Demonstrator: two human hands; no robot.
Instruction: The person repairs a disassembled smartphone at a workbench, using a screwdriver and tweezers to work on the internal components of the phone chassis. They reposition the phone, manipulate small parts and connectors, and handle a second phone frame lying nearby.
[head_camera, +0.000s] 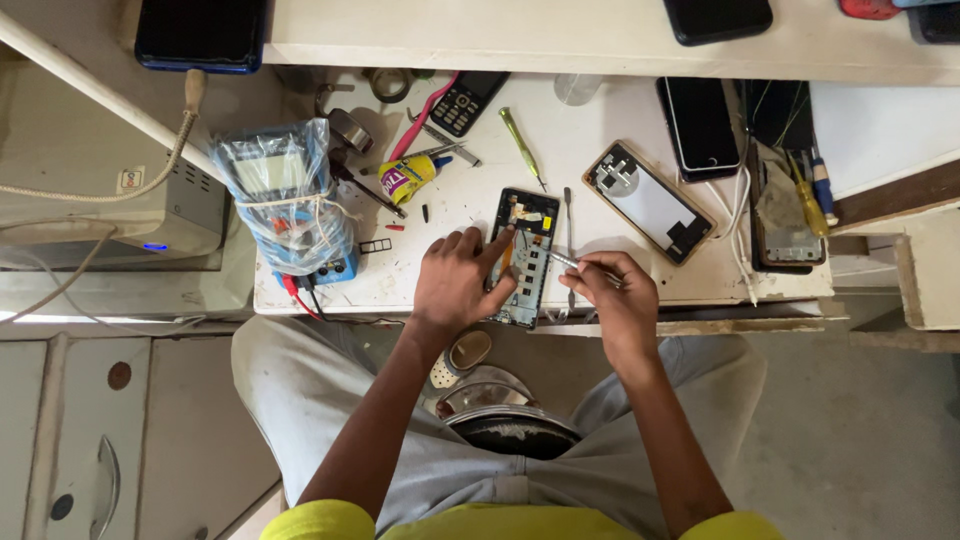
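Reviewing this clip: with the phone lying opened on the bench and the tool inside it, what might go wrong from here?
1. The opened phone lies at the bench's front edge; pressure from the left hand might tip it off.
2. The metal tool in the right hand could slip and scratch exposed parts.
3. Small loose bits on the bench could get knocked away and lost.

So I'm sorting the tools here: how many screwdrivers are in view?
3. A green-handled screwdriver lies on the table above the opened phone. A yellow-handled screwdriver and a blue-handled screwdriver lie side by side at the right. Clutter may hide others.
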